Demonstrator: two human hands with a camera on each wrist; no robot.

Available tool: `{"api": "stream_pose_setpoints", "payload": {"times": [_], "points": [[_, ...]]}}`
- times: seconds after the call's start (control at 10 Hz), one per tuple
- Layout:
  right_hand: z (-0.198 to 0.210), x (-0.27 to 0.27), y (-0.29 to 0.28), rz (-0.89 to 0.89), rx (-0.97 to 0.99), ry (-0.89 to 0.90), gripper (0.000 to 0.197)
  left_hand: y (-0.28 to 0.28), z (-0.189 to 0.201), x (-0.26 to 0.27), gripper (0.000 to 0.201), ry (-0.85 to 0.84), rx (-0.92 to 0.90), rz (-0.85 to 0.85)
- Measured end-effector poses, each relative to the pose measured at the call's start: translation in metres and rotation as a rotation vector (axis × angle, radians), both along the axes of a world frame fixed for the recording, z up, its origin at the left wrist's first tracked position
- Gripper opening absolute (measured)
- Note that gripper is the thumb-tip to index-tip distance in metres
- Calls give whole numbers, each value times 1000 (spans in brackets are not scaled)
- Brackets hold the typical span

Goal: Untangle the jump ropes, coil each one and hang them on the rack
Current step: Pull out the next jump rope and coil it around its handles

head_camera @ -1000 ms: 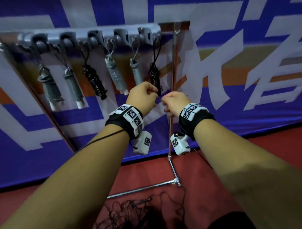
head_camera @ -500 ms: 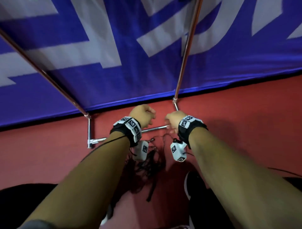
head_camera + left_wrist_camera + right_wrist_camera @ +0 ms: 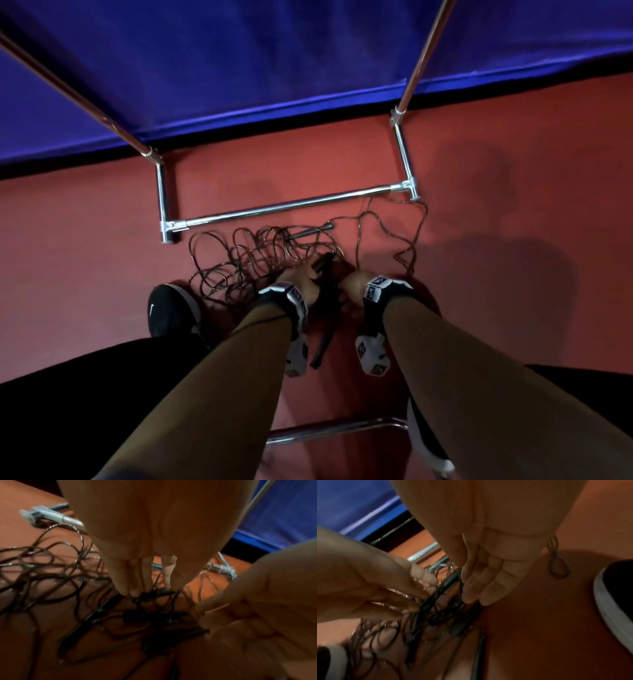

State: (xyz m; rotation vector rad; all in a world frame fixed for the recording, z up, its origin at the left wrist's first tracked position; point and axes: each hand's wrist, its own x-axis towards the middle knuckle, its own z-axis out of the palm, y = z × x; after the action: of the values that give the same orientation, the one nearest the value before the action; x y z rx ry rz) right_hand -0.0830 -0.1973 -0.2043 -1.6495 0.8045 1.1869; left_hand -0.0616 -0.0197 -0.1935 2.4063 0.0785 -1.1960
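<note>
A red floor [image 3: 513, 274] fills most of my view, carrying soft shadows at centre right. Across the top of the frame hangs a blue banner [image 3: 274, 51], its lower edge running above a dark strip where it meets the floor. My black shoe [image 3: 171, 313] with a white logo sits at lower left of centre; the white sole of my other shoe [image 3: 423, 442] shows at the bottom right. My black trousers [image 3: 85, 404] darken the lower left corner. Near the bottom centre lies a chrome bar [image 3: 325, 430], reflecting the red.
</note>
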Motion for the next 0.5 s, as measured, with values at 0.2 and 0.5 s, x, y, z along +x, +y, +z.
{"api": "stream_pose_setpoints", "payload": {"times": [0.2,0.5], "points": [[-34,-36,13,286,-91,-25,41,10,-36,-44,61,93,155,-50],[-51,-38,23,297,-52,-53,60,18,-46,-30,20,10,-5,385]]}}
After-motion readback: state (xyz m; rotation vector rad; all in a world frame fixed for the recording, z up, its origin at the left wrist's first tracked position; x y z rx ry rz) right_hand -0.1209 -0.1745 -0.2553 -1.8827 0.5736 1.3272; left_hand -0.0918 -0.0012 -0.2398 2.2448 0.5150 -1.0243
